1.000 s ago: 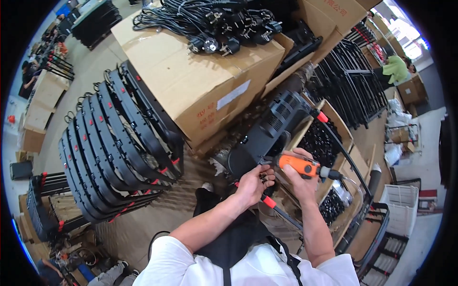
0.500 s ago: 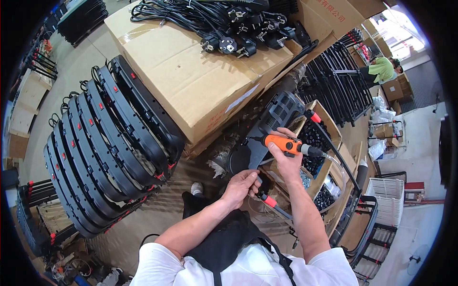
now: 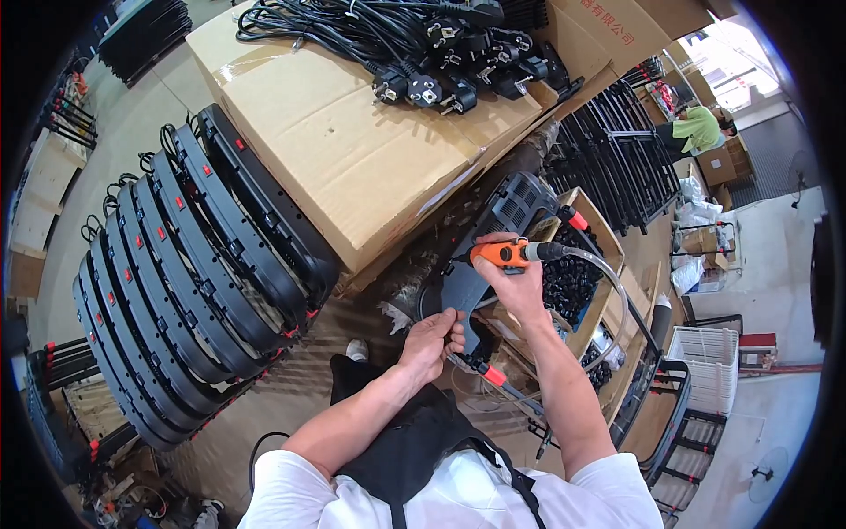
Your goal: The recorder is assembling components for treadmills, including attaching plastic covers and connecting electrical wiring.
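Note:
An orange power screwdriver (image 3: 509, 255) with a clear hose (image 3: 614, 275) at its rear lies in my right hand (image 3: 514, 284), fingers wrapped round it. Its front end points left, over a dark grey plastic housing (image 3: 465, 291) with vent slots at its far end. At the near edge of that housing is my left hand (image 3: 432, 342), thumb and fingers pinched together. Whatever sits between those fingertips is too small to make out. Beside it runs a black tube with a red sleeve (image 3: 495, 376).
Several black frames with red clips (image 3: 167, 291) stand in a row at left. A large cardboard box (image 3: 352, 167) carries black power cords with plugs (image 3: 423, 86). Right of the housing, a wooden bin (image 3: 617, 256) holds small black parts. A person in green (image 3: 698, 130) is far right.
The screwdriver and my right hand have shifted slightly left, and the tool has turned more level. My left hand has moved a little left and stays pinched. The whole view has shifted slightly.

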### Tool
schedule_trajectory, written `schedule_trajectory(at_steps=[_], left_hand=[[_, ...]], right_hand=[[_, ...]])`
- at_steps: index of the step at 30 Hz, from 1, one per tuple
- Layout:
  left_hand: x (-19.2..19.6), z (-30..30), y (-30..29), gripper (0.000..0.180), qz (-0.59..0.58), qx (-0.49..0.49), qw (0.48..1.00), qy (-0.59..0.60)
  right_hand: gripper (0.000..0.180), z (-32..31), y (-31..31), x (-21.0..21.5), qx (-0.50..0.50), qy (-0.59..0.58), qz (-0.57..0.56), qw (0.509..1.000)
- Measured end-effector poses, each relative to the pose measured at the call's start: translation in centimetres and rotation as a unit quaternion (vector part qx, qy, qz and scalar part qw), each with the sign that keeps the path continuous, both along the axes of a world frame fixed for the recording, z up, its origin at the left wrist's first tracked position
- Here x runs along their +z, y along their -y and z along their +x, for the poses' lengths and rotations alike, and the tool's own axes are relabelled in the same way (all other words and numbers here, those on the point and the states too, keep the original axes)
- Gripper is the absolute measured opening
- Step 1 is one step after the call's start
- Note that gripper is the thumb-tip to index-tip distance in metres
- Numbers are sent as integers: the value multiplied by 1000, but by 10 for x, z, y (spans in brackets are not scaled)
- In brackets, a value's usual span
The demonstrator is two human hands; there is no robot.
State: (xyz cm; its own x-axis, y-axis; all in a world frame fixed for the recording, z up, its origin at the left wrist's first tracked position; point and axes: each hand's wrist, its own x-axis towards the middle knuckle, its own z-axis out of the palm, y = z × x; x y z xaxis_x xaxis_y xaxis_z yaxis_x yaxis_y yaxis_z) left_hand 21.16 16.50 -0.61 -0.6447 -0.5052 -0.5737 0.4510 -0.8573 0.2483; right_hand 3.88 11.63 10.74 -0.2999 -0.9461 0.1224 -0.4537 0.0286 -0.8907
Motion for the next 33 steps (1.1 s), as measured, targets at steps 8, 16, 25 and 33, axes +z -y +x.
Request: schedule_trajectory(at_steps=[8, 16, 25, 33], left_hand=[[5, -18, 18, 30, 69, 65, 995, 2], [1, -27, 32, 30, 125, 126, 981, -75], [-5, -27, 32, 29, 92, 100, 982, -131], [-5, -33, 37, 27, 103, 115, 972, -177]], right_hand=[[45, 2, -2, 14, -30, 43, 51, 997], [53, 1, -76, 27, -35, 184, 11, 982], [55, -3, -82, 23, -58, 216, 12, 975], [55, 5, -64, 16, -62, 191, 25, 979]])
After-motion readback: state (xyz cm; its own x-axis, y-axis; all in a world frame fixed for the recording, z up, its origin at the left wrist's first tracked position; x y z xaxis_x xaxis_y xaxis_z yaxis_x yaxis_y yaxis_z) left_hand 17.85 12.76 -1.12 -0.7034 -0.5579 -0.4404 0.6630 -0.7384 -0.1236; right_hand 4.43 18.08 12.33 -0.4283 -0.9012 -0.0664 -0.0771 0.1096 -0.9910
